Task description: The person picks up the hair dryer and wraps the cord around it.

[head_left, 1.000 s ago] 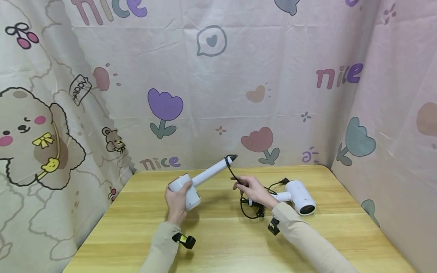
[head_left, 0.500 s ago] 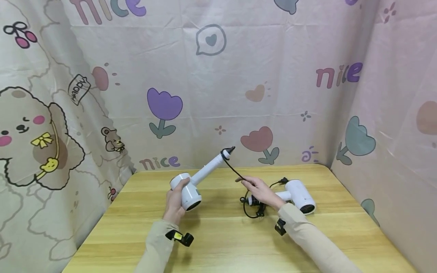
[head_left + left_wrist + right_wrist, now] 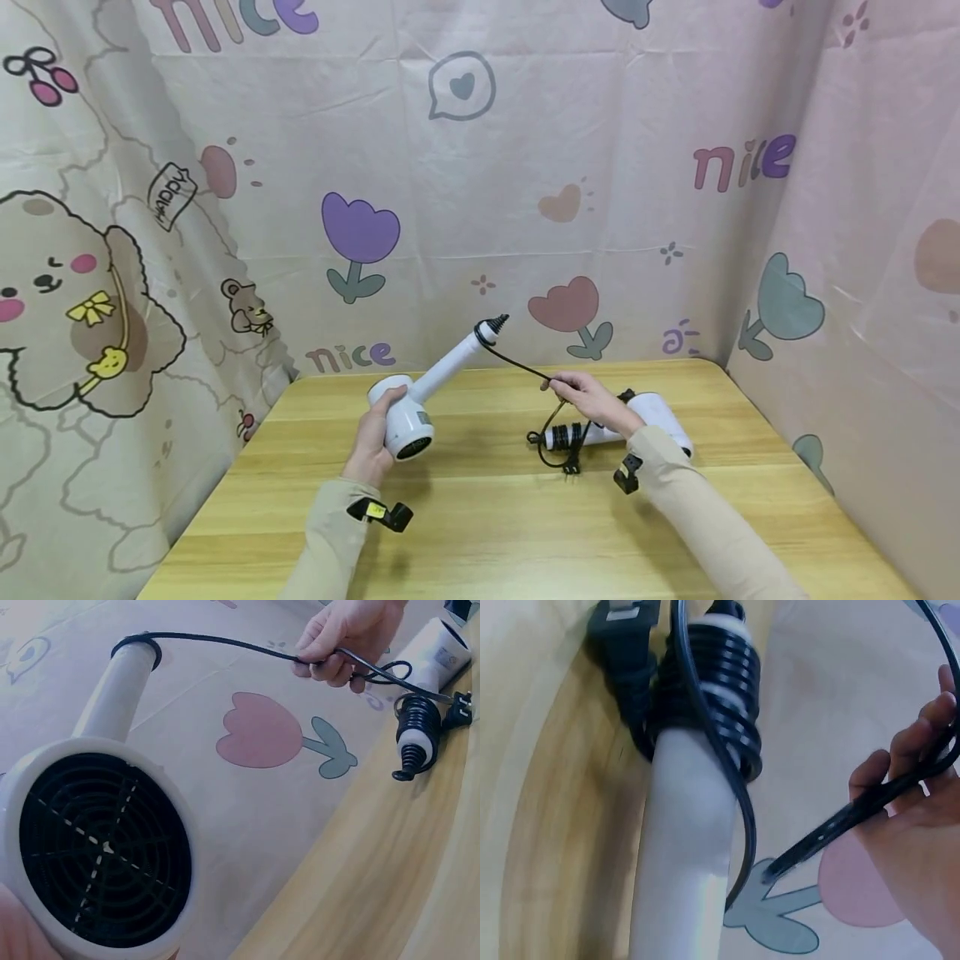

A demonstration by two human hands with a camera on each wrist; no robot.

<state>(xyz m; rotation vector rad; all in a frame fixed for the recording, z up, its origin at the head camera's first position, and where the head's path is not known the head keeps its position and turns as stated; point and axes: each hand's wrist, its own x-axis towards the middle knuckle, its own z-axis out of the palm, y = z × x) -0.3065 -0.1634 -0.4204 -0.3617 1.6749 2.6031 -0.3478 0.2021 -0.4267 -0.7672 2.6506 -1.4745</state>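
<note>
Head view: holds up a white hair dryer (image 3: 408, 418) over the table (image 3: 480, 525) with left hand (image 3: 372, 437) fingers clamped on its body; pinches its black cord (image 3: 517, 364) with right hand (image 3: 591, 398) fingers. Left wrist view: pinches the cord near another dryer (image 3: 431, 649), lying down. Right wrist view: holds the cord across from a black plug (image 3: 624, 649).

Resting hair dryer (image 3: 658, 411): body partly hidden behind right sleeve (image 3: 678, 479), head view. Left hand (image 3: 19, 931): mostly cut off, left wrist view.
</note>
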